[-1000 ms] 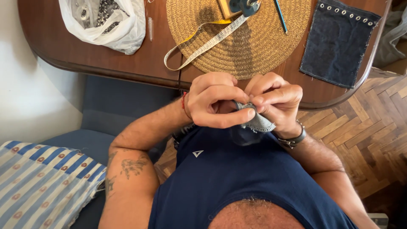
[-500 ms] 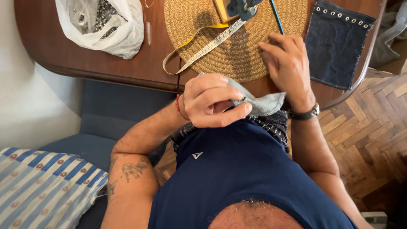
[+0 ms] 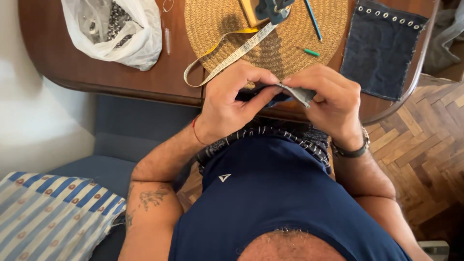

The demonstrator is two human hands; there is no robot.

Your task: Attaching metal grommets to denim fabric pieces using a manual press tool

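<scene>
Both my hands meet over the near edge of the wooden table [image 3: 96, 72] and pinch a small piece of denim fabric [image 3: 300, 93]. My left hand [image 3: 232, 99] grips its dark left end between thumb and fingers. Its grey right end sits under the fingertips of my right hand [image 3: 331, 104], which wears a dark wristband. Most of the fabric is hidden by my fingers. A measuring tape [image 3: 227, 58] trails across the round woven mat [image 3: 212, 24] just beyond my hands.
A white plastic bag [image 3: 116, 29] with small items lies at the table's left. A dark denim panel with metal eyelets [image 3: 382, 48] lies at the right. A green-tipped pencil [image 3: 308, 50] and a blue pen [image 3: 313, 19] rest on the mat. A striped cushion [image 3: 48, 217] sits lower left.
My right hand reached out to the mat half a second ago and has come back to the fabric. Both hands now hold the piece further forward, over the table edge.
</scene>
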